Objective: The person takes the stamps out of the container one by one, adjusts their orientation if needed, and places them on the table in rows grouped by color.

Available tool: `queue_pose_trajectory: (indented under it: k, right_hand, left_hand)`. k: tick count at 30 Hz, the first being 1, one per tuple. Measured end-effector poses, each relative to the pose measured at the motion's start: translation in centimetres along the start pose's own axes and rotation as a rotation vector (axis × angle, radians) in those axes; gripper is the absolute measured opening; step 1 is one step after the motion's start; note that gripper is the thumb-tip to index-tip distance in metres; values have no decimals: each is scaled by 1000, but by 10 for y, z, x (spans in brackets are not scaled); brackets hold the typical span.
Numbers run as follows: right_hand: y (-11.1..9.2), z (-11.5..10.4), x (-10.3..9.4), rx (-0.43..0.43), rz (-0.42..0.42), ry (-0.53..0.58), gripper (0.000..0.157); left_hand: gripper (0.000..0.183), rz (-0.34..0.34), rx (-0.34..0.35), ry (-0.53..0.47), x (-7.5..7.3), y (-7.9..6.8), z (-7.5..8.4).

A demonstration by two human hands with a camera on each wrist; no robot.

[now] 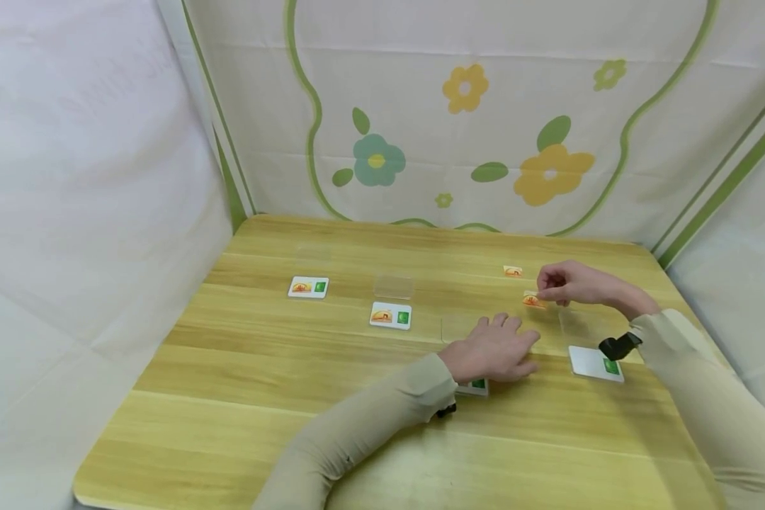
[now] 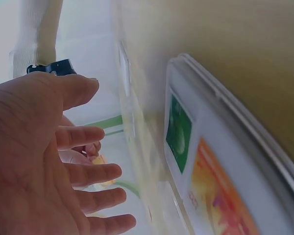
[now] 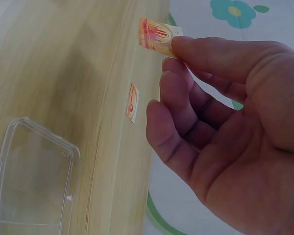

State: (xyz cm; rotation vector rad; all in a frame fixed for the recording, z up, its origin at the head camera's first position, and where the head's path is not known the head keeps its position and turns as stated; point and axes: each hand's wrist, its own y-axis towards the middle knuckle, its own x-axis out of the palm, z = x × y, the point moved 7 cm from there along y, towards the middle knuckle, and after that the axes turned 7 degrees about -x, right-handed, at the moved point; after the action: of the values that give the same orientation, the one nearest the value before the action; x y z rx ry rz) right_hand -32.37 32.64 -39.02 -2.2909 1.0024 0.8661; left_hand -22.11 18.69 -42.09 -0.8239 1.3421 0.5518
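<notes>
Between thumb and fingers, my right hand (image 1: pixel 576 283) pinches a small orange printed paper piece (image 1: pixel 533 300), held above the table. The right wrist view shows the orange paper (image 3: pixel 154 36) at the thumb tip. Another orange paper piece (image 1: pixel 513 271) lies farther back on the table. My left hand (image 1: pixel 494 350) is spread palm down with nothing in it, beside a white card-like case (image 1: pixel 474 388) that the wrist partly hides. In the left wrist view that case (image 2: pixel 198 122) shows a green square and an orange picture. A white case (image 1: pixel 589 361) with a green square lies near my right wrist.
Two more white cases, one at far left (image 1: pixel 308 287) and one nearer the middle (image 1: pixel 391 316), bear orange and green pictures. Clear plastic covers (image 1: pixel 393 287) lie behind the cases; one cover (image 3: pixel 39 181) is large in the right wrist view. A flowered cloth (image 1: pixel 421 127) hangs behind the table.
</notes>
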Motion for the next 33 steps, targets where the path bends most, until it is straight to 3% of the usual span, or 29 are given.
queue_pose_trajectory:
  k: [16,24,33]
  right_hand:
    - [16,4,1,11,-10,12,19]
    - [33,-3,-3,-10,30,23,17]
    - [40,7,-4,10,86,-7,19]
  left_hand:
    - [56,24,-1,3,-1,-14,-23]
    - [53,19,2,-5,4,-19,-32]
    - [55,-13,-16,1,5,-21,-36]
